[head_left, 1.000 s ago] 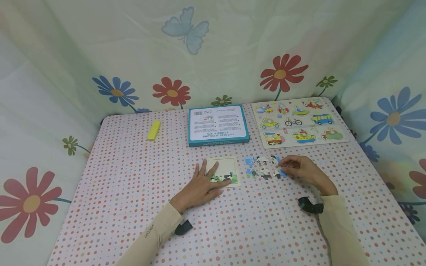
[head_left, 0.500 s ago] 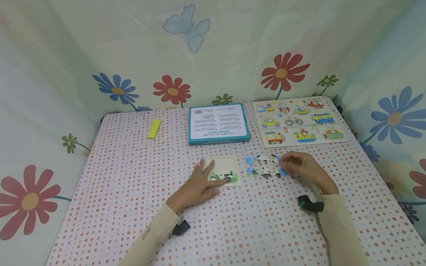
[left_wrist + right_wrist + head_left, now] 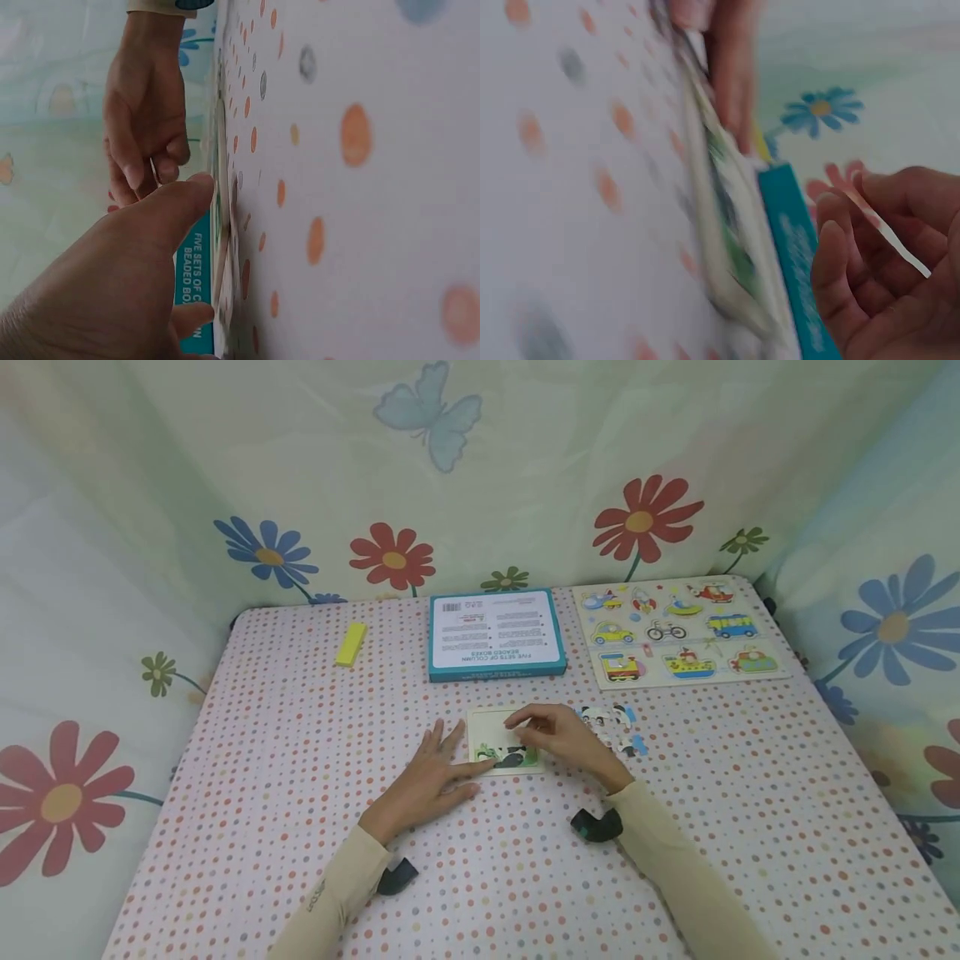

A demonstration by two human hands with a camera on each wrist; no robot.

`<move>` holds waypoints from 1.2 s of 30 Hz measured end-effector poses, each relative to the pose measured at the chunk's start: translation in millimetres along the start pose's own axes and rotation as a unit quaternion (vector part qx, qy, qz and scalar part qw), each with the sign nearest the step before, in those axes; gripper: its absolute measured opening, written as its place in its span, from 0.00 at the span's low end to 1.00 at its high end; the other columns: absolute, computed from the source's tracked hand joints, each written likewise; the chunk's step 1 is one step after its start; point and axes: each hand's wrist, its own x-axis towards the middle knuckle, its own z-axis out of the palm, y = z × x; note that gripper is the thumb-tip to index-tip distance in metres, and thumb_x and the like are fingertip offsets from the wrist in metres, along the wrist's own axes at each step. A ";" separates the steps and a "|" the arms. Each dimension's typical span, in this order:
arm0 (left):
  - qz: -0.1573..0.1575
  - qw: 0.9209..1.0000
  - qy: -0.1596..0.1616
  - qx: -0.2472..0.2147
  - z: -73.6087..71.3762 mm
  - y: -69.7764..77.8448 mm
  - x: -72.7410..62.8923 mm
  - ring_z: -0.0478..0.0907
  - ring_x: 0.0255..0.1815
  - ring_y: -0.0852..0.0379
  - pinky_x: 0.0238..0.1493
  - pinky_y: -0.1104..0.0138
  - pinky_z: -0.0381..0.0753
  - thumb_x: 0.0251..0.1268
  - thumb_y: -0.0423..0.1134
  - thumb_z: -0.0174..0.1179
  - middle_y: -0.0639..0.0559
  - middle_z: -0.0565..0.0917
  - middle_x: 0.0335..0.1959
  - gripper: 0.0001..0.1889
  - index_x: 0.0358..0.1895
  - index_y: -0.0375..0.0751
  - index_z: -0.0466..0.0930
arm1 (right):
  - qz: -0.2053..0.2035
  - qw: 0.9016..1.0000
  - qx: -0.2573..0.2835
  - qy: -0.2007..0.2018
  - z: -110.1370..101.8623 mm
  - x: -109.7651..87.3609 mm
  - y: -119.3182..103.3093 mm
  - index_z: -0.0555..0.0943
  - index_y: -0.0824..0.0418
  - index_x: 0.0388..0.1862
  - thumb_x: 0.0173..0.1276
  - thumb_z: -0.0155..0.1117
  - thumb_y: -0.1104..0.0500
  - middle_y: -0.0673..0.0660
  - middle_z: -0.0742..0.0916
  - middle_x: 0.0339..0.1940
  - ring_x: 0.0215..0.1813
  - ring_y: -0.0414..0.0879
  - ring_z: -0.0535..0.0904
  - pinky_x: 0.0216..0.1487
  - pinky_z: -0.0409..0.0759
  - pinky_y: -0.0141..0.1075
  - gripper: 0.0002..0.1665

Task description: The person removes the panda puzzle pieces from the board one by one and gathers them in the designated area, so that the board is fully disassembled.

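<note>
A: From the left, what stands on your dotted pink-white tablecloth [image 3: 262,835]?
B: One flat, yellow, rectangular block [image 3: 350,645], well apart from your hands.

A: Your left hand [image 3: 416,789]?
B: Fingers spread wide, one reaching over the near edge of a square, cream puzzle board [image 3: 489,723]. Its near strip carries green, black and white picture pieces [image 3: 511,757]; the rest shows white.

A: Beyond that board?
B: One flat, teal-sided box [image 3: 497,635], white label facing up.

A: Your right hand [image 3: 566,739]?
B: Over the board's right part, thumb and fingers curved, gap narrow. Whether you hold anything, I cannot tell.

A: Further right?
B: Loose blue, black and white panda pieces [image 3: 611,720], partly behind your right hand; beyond, one large, pale, rectangular board of colourful vehicles [image 3: 656,672].
</note>
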 end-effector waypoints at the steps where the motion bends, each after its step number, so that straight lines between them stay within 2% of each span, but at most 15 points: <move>1: 0.001 1.000 0.001 0.001 -0.1 -0.2 0.0 0.30 0.76 0.35 0.73 0.43 0.40 0.71 0.59 0.48 0.45 0.41 0.79 0.22 0.67 0.74 0.66 | -0.004 1.000 -0.001 -0.006 7.3 2.5 0.7 0.82 0.64 0.50 0.71 0.59 0.62 0.59 0.85 0.47 0.35 0.52 0.81 0.37 0.80 0.34 0.12; 5: 0.005 1.000 0.001 -0.001 -0.4 -1.0 0.1 0.30 0.76 0.36 0.73 0.43 0.40 0.72 0.59 0.47 0.45 0.41 0.79 0.21 0.66 0.73 0.68 | 0.004 0.999 -0.041 -0.006 25.9 6.4 5.3 0.84 0.58 0.48 0.70 0.61 0.61 0.52 0.86 0.43 0.32 0.45 0.79 0.34 0.78 0.35 0.11; 11: 0.014 1.000 0.009 -0.008 -1.3 -4.1 -0.6 0.32 0.77 0.37 0.73 0.42 0.42 0.72 0.57 0.49 0.46 0.45 0.78 0.20 0.64 0.71 0.71 | 0.023 0.997 -0.069 0.001 33.0 6.6 10.9 0.85 0.54 0.46 0.69 0.61 0.61 0.49 0.85 0.38 0.29 0.43 0.76 0.31 0.76 0.34 0.10; 16: 0.003 1.000 0.004 -0.013 -2.5 -8.2 -2.2 0.33 0.78 0.42 0.73 0.43 0.44 0.72 0.57 0.48 0.51 0.47 0.78 0.18 0.62 0.71 0.73 | 0.012 0.997 -0.072 -0.008 34.4 8.8 10.6 0.85 0.57 0.48 0.69 0.61 0.63 0.50 0.84 0.37 0.30 0.43 0.75 0.32 0.76 0.34 0.12; 23: 0.001 1.000 0.007 -0.020 -3.7 -12.5 -3.8 0.35 0.78 0.44 0.72 0.44 0.48 0.70 0.55 0.52 0.51 0.51 0.77 0.16 0.59 0.69 0.77 | -0.021 0.993 -0.113 -0.032 35.8 15.2 10.5 0.83 0.62 0.53 0.70 0.58 0.64 0.51 0.82 0.40 0.28 0.39 0.71 0.30 0.73 0.32 0.14; 29: 0.013 1.000 0.019 -0.018 -5.1 -14.8 -4.8 0.39 0.78 0.43 0.71 0.43 0.53 0.69 0.48 0.57 0.50 0.55 0.76 0.15 0.57 0.67 0.80 | -0.018 0.992 -0.116 -0.049 34.1 17.1 6.7 0.84 0.63 0.50 0.71 0.55 0.67 0.52 0.82 0.40 0.27 0.40 0.71 0.29 0.73 0.31 0.14; 36: 0.011 0.999 0.015 -0.027 -6.0 -17.5 -5.3 0.39 0.78 0.45 0.71 0.44 0.54 0.69 0.48 0.57 0.52 0.55 0.76 0.15 0.57 0.68 0.80 | -0.014 0.992 -0.109 -0.054 33.9 17.8 6.3 0.84 0.64 0.49 0.71 0.53 0.69 0.53 0.82 0.40 0.29 0.41 0.72 0.31 0.74 0.31 0.15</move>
